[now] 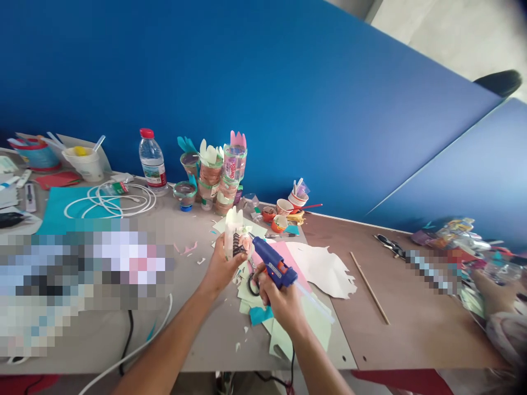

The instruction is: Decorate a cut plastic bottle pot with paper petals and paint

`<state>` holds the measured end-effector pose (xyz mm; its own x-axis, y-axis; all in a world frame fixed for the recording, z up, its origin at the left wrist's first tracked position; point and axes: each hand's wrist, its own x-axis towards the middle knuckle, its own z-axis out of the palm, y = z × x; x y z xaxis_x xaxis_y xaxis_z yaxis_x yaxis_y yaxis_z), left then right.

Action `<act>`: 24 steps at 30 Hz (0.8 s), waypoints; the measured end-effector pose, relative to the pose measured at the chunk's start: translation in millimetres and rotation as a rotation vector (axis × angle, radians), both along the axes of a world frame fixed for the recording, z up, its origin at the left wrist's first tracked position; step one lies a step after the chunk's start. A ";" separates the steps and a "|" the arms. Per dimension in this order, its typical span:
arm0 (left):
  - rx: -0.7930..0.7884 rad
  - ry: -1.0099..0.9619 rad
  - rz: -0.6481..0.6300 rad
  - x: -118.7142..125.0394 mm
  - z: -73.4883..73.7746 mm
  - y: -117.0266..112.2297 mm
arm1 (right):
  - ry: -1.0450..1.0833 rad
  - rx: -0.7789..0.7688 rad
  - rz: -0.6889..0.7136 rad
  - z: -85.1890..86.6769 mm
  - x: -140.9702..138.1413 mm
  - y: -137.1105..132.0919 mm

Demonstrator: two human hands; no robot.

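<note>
My left hand (220, 267) is closed around a small clear plastic bottle craft (236, 237) with pale paper petals on top and a dark zigzag strip on its side. My right hand (280, 299) grips a blue glue gun (274, 262), its nozzle touching the side of the bottle craft. A glue stick sticks out of the gun's rear toward me. Both hands work above a pile of paper scraps (280, 323) in pink, pale green and teal, with black-handled scissors (252, 282) lying just under them.
Stacked bottle crafts (214, 173) and a water bottle (152, 162) stand by the blue wall. A coiled white cable (109, 200), a paper cup (86, 163), small cups (284, 211), a white torn sheet (325, 266) and a wooden stick (369, 286) lie around. Another person's hand (494, 293) is at right.
</note>
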<state>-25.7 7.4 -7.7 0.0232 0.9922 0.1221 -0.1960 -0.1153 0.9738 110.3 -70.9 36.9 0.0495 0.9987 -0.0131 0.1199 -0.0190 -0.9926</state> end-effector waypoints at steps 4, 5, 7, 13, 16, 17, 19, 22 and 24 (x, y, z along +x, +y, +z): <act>0.054 0.059 0.007 -1.7 -1.9 1.9 | -0.067 -0.046 0.031 -1.6 3.8 4.6; 0.071 0.073 0.010 -1.9 -1.9 2.1 | -0.102 -0.054 0.033 -2.3 5.3 5.5; 0.105 0.098 0.021 -2.0 -1.6 2.0 | -0.165 -0.065 0.029 -3.3 7.5 6.7; 0.156 0.131 0.050 -1.8 -5.0 0.8 | -0.271 -0.066 -0.013 3.7 3.1 8.2; 0.163 0.159 0.065 -2.8 -9.1 1.5 | -0.322 -0.058 -0.028 10.6 -0.4 7.9; 0.167 0.175 0.077 -3.2 -10.1 1.8 | -0.333 -0.061 -0.025 12.1 -0.7 7.9; 0.177 0.209 0.109 -4.3 -11.2 2.2 | -0.339 -0.073 -0.007 12.8 0.1 8.2; 0.193 0.250 0.149 -5.6 -10.2 1.9 | -0.324 -0.087 0.030 9.0 3.6 9.3; 0.191 0.241 0.156 -6.1 -8.5 1.4 | -0.324 -0.083 0.040 5.3 5.7 10.0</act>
